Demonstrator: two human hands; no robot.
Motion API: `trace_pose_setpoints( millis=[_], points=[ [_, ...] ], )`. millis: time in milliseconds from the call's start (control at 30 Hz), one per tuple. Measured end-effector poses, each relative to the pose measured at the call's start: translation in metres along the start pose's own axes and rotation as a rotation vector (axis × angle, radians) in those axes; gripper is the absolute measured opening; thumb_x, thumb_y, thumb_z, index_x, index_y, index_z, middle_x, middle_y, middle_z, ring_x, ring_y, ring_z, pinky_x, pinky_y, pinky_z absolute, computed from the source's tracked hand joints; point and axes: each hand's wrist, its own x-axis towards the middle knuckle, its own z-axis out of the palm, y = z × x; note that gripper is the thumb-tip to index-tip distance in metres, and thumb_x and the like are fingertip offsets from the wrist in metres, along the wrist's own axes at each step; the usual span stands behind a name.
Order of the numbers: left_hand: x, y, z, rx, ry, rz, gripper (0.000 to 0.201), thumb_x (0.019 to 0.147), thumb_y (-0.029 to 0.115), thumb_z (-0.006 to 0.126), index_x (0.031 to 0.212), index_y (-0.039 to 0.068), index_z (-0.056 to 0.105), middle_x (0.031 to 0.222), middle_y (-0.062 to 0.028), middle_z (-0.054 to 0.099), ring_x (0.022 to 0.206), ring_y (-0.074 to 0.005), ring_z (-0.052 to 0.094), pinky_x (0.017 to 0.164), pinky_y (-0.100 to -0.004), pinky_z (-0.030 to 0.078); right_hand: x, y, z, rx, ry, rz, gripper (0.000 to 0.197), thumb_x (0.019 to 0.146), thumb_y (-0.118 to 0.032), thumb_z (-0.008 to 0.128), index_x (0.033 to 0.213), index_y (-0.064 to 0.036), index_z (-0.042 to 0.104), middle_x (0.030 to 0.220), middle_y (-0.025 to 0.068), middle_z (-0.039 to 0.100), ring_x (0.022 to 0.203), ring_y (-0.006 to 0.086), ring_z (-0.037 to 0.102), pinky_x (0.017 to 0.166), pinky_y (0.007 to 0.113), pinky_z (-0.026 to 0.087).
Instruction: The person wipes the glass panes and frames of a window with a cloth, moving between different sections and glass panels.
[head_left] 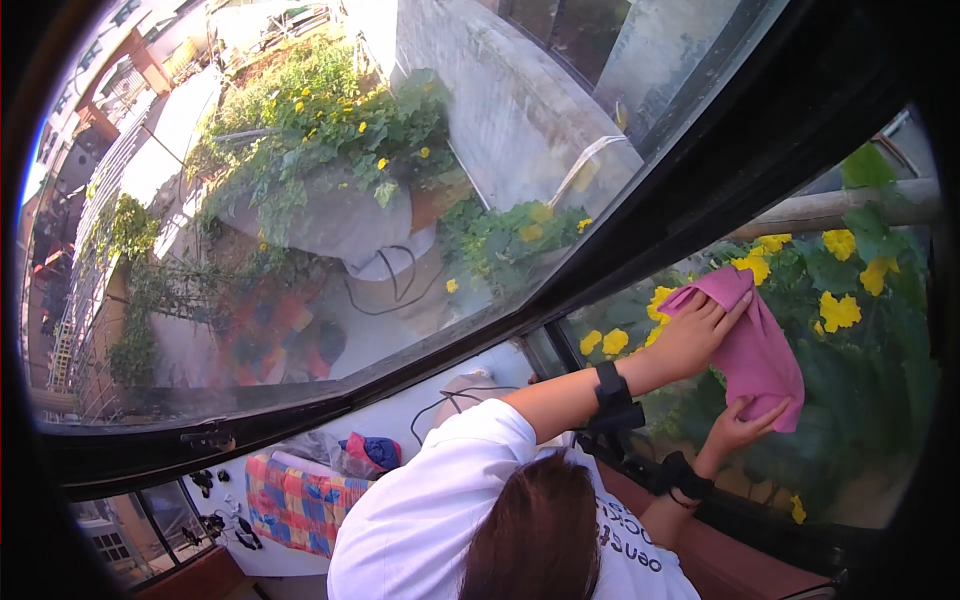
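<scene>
A pink cloth (762, 345) is spread against a window pane (850, 420) at the right. My left hand (688, 338) holds its upper part, with the fingers stretched across the fabric toward the glass. Lower down, my right hand (740, 430) has the cloth's bottom edge between thumb and fingers. Folds run down the cloth between the two hands. Dark bands circle both wrists. My left arm reaches across from a white sleeve (470, 450), and dark hair covers part of the lower middle.
Black window frame (530, 315) runs diagonally beside the pane. Through the glass are yellow flowers (838, 310), green leaves and a horizontal pole (840, 207). Behind on the left lie a checkered cloth (300, 500), a plastic bag and a dark cable on a white surface (480, 370).
</scene>
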Motion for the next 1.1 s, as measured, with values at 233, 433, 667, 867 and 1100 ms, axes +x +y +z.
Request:
trace_pose_setpoints(
  millis=[233, 433, 667, 867, 1100],
  points=[
    [0.030, 0.067, 0.029, -0.291, -0.112, 0.371, 0.071, 0.059, 0.009, 0.057, 0.124, -0.001, 0.029, 0.121, -0.0167, 0.038, 0.113, -0.0311, 0.036, 0.095, -0.0433, 0.025, 0.031, 0.045, -0.069, -0.004, 0.262, 0.158, 0.054, 0.075, -0.004, 0.053, 0.124, 0.0009, 0.032, 0.126, 0.0225, 0.031, 0.112, 0.0317, 0.038, 0.090, 0.037, 0.033],
    [-0.015, 0.071, 0.095, -0.078, 0.040, 0.426, 0.050, 0.063, 0.013, 0.051, 0.111, 0.000, 0.045, 0.112, -0.0091, 0.048, 0.109, -0.0247, 0.041, 0.097, -0.0441, 0.022, -0.009, 0.079, -0.082, -0.113, 0.152, 0.152, 0.056, 0.073, -0.005, 0.053, 0.124, 0.0014, 0.030, 0.125, 0.0231, 0.031, 0.115, 0.0328, 0.034, 0.093, 0.038, 0.030],
    [-0.023, 0.046, 0.072, 0.008, -0.009, 0.287, 0.034, 0.063, 0.014, 0.050, 0.095, 0.002, 0.052, 0.103, -0.0051, 0.051, 0.108, -0.0218, 0.041, 0.100, -0.0497, 0.013, -0.005, 0.059, -0.067, 0.029, 0.072, 0.076, 0.062, 0.075, -0.016, 0.055, 0.125, 0.0049, 0.025, 0.126, 0.0256, 0.026, 0.114, 0.0341, 0.033, 0.095, 0.039, 0.027],
    [-0.023, 0.024, 0.064, 0.106, 0.033, 0.188, 0.030, 0.062, 0.013, 0.051, 0.091, 0.004, 0.055, 0.101, -0.0033, 0.052, 0.107, -0.0213, 0.041, 0.102, -0.0513, 0.008, -0.001, 0.038, -0.036, 0.027, 0.038, 0.072, 0.074, 0.072, -0.020, 0.060, 0.127, 0.0051, 0.018, 0.125, 0.0261, 0.028, 0.111, 0.0363, 0.036, 0.092, 0.040, 0.030],
    [-0.023, 0.020, 0.066, 0.115, 0.076, 0.206, 0.030, 0.062, 0.013, 0.053, 0.090, 0.005, 0.057, 0.105, -0.0021, 0.050, 0.110, -0.0212, 0.039, 0.101, -0.0548, 0.003, -0.001, 0.033, -0.035, -0.387, -0.051, 0.086, 0.081, 0.067, -0.022, 0.064, 0.128, 0.0018, 0.017, 0.108, 0.0276, 0.038, 0.093, 0.0428, 0.044, 0.075, 0.044, 0.040]
  ],
)
